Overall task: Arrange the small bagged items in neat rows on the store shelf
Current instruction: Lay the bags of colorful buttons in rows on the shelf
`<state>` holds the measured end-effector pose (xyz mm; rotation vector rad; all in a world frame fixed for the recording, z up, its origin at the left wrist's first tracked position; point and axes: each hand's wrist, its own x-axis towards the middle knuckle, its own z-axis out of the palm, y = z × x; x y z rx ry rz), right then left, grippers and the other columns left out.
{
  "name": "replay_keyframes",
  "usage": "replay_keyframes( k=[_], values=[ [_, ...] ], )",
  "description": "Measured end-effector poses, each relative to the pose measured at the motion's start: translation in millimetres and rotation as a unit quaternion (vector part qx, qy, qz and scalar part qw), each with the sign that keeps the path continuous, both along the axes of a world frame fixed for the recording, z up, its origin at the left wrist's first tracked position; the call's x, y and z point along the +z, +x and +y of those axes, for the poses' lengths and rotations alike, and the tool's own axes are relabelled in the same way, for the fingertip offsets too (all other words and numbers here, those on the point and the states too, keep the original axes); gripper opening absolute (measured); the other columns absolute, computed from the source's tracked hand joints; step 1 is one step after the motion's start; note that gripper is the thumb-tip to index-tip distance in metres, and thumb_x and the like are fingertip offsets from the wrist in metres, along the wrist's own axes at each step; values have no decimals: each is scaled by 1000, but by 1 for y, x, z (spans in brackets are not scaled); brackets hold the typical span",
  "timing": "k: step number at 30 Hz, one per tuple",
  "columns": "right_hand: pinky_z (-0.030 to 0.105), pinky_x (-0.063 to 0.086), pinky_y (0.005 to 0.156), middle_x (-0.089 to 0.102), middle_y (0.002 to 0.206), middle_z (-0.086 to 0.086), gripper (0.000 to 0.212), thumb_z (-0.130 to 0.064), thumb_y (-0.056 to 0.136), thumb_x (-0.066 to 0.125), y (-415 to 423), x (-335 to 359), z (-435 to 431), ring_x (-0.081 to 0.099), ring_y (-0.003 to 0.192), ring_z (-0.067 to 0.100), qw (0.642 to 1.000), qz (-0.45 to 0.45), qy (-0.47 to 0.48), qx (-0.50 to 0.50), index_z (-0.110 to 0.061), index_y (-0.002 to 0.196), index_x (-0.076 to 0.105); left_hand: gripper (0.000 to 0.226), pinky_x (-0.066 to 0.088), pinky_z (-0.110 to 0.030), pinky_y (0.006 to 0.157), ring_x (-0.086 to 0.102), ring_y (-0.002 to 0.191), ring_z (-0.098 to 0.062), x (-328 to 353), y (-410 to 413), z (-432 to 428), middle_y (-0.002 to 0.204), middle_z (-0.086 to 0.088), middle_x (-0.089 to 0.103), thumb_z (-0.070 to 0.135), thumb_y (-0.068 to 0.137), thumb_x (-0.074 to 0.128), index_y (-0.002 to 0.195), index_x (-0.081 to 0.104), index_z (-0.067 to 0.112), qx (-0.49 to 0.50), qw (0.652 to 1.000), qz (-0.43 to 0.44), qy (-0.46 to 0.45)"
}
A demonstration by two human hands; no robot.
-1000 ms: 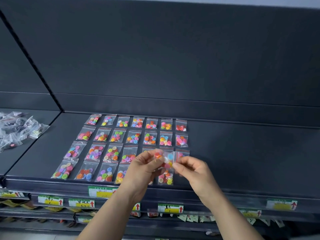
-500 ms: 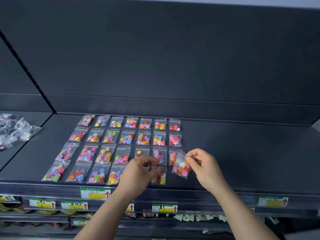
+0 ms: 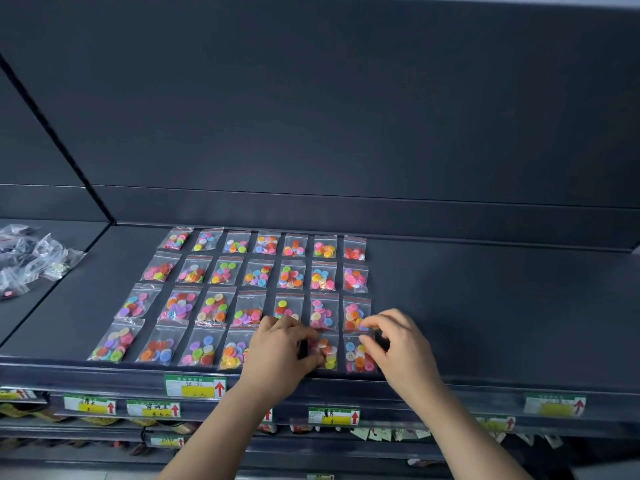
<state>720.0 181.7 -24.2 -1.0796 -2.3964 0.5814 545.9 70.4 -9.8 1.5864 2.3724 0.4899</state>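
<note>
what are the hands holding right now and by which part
The right hand pinches the last front-row bag by its top edge. The left hand touches the neighbouring bag at its left side; whether it grips cannot be told.

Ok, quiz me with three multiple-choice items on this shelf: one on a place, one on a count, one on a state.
1. Where is the loose pile of clear bags? A) neighbouring shelf section, left B) this shelf's right end C) the floor
2. How many button bags form the back row? A) five B) seven C) nine
3. The rightmost front-row bag is: A) held in the air B) hanging from a hook C) lying flat on the shelf
Answers: 1 A, it lies far left, past this shelf's edge; 2 B, seven sit side by side; 3 C, it lies in line with its row.
</note>
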Motion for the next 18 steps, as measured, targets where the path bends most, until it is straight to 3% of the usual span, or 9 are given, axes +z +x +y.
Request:
replay_keyframes(
  k=[10,15,18],
  values=[
    [8,40,71,56,96,-15,28,-35,88,65,4,-9,-7,53,85,1,999,-12,-45,4,-22,111,70,36,37,-25,90,38,103,-13,-3,-1,2,118,14,56,50,86,59,120,61,39,-2,1000,8,2],
    [12,46,65,58,86,-14,17,-27,87,66,-5,5,0,57,76,1,989,95,-107,-45,-21,103,70,21,43,-28,87,50,98,-9,9,-11,-6,98,16,61,36,86,66,107,66,31,87,974,-177,112],
    [13,48,66,63,91,-11,19,-26,91,61,-25,15,5,59,83,1,972,145,-173,-65,-22,109,67,11,51,-23,63,59,70,-7,25,-27,-21,80,7,65,24,89,65,99,67,27,175,910,-329,181]
  ],
)
